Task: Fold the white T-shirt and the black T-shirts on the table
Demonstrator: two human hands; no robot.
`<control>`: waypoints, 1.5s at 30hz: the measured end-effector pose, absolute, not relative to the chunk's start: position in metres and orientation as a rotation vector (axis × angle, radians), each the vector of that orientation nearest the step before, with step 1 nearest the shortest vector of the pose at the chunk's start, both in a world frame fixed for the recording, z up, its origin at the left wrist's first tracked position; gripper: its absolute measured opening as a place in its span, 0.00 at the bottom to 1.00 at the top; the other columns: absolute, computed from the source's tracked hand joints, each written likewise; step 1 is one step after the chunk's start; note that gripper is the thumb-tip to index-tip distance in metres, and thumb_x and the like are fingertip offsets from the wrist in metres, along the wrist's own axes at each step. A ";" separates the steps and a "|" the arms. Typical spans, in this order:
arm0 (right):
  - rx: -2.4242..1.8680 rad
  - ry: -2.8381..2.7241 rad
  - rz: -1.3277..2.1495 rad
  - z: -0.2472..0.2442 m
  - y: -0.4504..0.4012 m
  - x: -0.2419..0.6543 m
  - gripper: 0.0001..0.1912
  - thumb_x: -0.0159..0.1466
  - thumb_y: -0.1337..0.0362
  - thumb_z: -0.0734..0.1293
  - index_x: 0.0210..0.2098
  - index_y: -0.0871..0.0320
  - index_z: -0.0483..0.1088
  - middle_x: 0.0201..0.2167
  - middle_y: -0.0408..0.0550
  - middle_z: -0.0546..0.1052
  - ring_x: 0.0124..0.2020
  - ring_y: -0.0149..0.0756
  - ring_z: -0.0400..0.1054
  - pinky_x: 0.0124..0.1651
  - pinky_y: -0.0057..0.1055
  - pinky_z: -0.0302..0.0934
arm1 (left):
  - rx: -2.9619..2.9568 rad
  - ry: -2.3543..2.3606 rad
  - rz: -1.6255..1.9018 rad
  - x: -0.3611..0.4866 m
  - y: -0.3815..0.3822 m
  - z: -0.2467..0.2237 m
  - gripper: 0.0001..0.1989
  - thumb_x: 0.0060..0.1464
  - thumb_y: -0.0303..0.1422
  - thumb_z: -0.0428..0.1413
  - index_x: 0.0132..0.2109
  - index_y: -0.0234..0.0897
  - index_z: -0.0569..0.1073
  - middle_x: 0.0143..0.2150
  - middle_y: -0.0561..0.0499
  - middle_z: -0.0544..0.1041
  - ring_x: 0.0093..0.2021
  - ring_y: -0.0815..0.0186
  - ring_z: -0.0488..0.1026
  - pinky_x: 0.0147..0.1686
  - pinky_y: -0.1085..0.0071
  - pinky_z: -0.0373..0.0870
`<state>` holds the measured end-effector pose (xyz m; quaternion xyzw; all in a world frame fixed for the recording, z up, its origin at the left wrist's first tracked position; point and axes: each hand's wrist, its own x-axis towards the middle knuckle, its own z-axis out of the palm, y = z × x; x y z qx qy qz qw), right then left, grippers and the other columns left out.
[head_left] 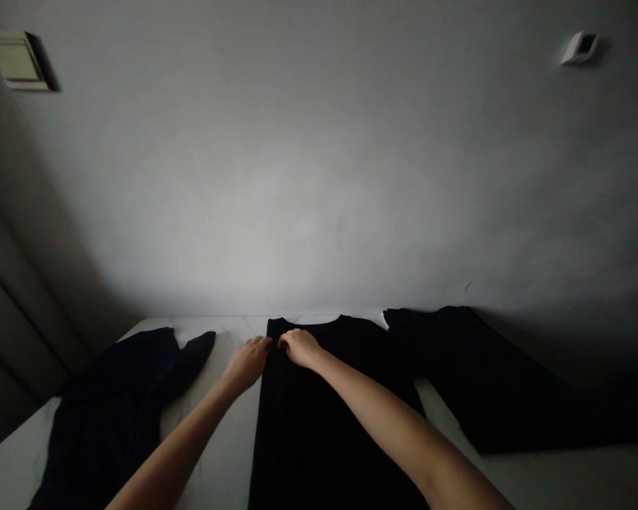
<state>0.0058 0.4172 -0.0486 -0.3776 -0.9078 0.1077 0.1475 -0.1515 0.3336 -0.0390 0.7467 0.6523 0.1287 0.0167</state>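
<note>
A black garment (329, 425) lies spread on the pale surface in the middle, its curved neckline toward the wall. At its upper left edge is my left hand (249, 360), fingers bent together and tips touching the cloth. My right hand (300, 347) rests on the same garment just right of it, below the neckline, with fingers curled and pressed together on the fabric. Both hands appear closed on the black cloth, though the exact pinch is dark.
To the left lies a dark navy garment (111, 404). Another black garment (489, 397) lies at the right, touching the middle one. Behind the pale surface (220, 446) rises a grey wall (298, 177), with a switch plate (15, 60) and a small white device (580, 48).
</note>
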 end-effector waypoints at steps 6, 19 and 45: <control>-0.627 -2.918 0.360 -0.039 0.413 0.043 0.23 0.50 0.75 0.68 0.45 0.54 0.76 0.40 0.46 0.79 0.46 0.41 0.70 0.57 0.36 0.55 | 2.413 2.001 0.404 -0.158 0.401 -0.081 0.22 0.63 0.31 0.44 0.62 0.32 0.64 0.66 0.39 0.65 0.66 0.59 0.62 0.63 0.61 0.60; -1.249 -2.609 0.509 -0.027 0.429 0.033 0.11 0.64 0.61 0.65 0.33 0.56 0.80 0.32 0.50 0.80 0.35 0.42 0.74 0.39 0.33 0.64 | 2.480 2.174 0.622 -0.170 0.401 -0.131 0.26 0.66 0.38 0.42 0.68 0.36 0.57 0.69 0.39 0.61 0.69 0.55 0.55 0.66 0.53 0.54; -1.060 -2.686 0.235 -0.084 0.374 0.001 0.34 0.68 0.55 0.62 0.68 0.64 0.54 0.69 0.61 0.52 0.71 0.48 0.40 0.71 0.49 0.34 | 2.334 2.367 0.269 -0.143 0.361 -0.088 0.26 0.64 0.31 0.42 0.67 0.33 0.61 0.69 0.37 0.59 0.68 0.46 0.56 0.65 0.47 0.51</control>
